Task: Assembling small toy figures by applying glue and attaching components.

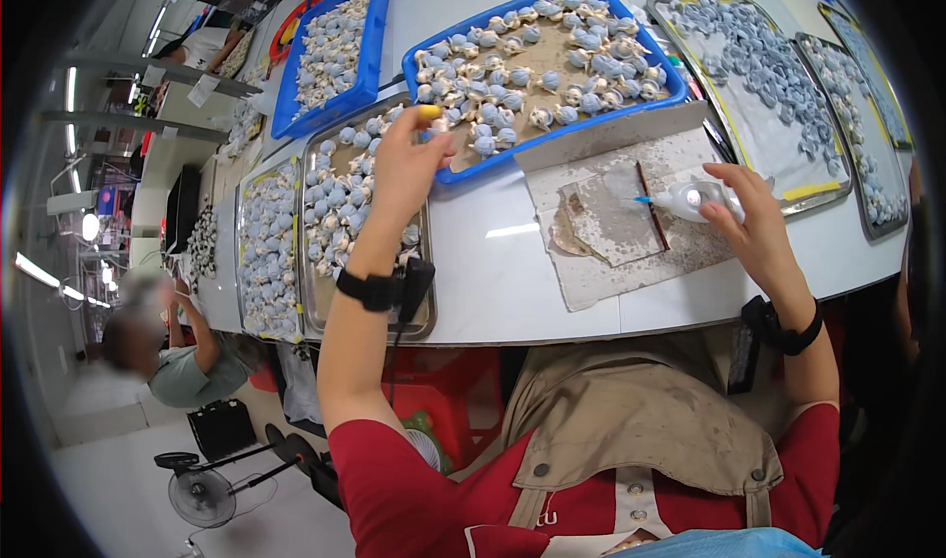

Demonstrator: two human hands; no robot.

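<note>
My left hand (409, 159) is at the near left corner of a blue tray (581, 124), a yellow cover on one fingertip. Its fingers close around a small figure (441, 125), mostly hidden by the fingers. Many round blue-and-cream figures (512, 100) fill the tray, which has a brown lining. My right hand (754, 218) grips a clear squeeze bottle (690, 201) lying on its side, its thin blue tip pointing left. Below the tip lies a stained cardboard sheet (611, 277) with a dark stick (651, 206) across it.
Left of me stand metal trays (431, 312) of similar figures and another blue tray (370, 90). At right, a metal tray (838, 188) holds loose blue-grey pieces (759, 60). A person (192, 371) sits at the far left, near a fan (202, 499). A red stool (448, 390) is under the table.
</note>
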